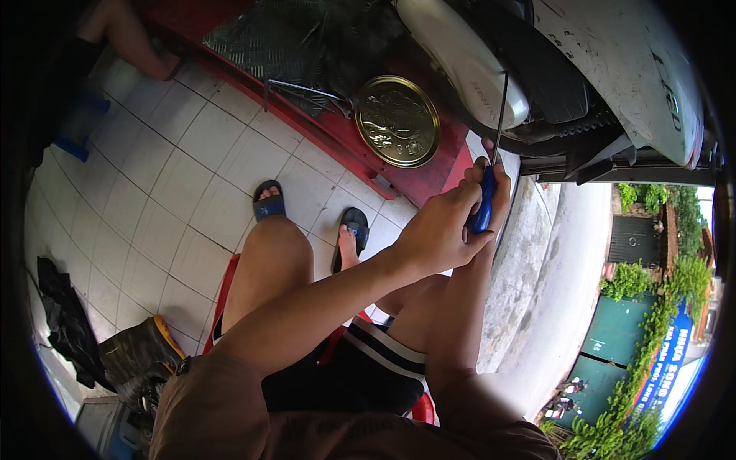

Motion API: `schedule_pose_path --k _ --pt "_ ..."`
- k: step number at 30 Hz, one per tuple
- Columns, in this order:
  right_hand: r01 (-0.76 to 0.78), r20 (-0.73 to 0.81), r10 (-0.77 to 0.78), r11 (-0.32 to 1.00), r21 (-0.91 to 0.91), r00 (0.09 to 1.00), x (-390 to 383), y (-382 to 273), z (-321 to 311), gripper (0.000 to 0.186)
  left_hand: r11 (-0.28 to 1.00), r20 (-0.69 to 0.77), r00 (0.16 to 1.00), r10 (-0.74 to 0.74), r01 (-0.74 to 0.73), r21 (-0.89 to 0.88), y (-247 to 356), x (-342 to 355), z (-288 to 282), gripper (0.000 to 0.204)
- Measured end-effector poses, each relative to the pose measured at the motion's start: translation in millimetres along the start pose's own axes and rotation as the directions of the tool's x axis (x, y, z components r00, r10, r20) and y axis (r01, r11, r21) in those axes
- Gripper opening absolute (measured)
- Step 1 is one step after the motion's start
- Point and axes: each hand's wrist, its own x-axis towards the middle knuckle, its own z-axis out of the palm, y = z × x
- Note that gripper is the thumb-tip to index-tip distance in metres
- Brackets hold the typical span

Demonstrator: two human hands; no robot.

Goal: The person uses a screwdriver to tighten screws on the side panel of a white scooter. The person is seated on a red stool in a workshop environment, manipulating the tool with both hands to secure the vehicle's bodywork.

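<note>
Both my hands meet in front of me at a screwdriver (481,205) with a blue handle and a long thin shaft pointing up and away. My left hand (438,228) is closed at the handle, its fingers curled. Partly hidden behind it, my right hand (500,192) closes on the handle from the right side. Just beyond the hands is a motorbike's silver-white muffler cover (468,65), which the shaft overlaps in view; whether the tip touches it, I cannot tell. Left of the hands, a round gold-coloured metal lid or dish (397,121) lies on a red platform (429,178).
A long metal wrench (310,93) lies along the platform's edge beside a textured metal plate (261,38). The motorbike's grey-white body panel (625,69) overhangs at upper right. Another person's limb (138,42) shows at upper left. Dark bags (138,356) sit at lower left; a street lies right.
</note>
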Motion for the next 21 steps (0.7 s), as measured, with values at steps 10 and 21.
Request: schedule_pose_path --k 10,21 --pt "0.085 -0.024 -0.094 0.967 -0.240 0.995 2.2 9.7 12.6 0.056 0.987 0.198 0.980 -0.026 -0.006 0.158 -2.8 13.6 -34.0 0.050" --pt "0.135 -0.018 -0.155 0.909 -0.394 0.988 20.6 9.7 12.7 0.050 0.987 0.184 0.981 -0.066 0.037 0.157 -11.1 21.5 -38.9 0.056"
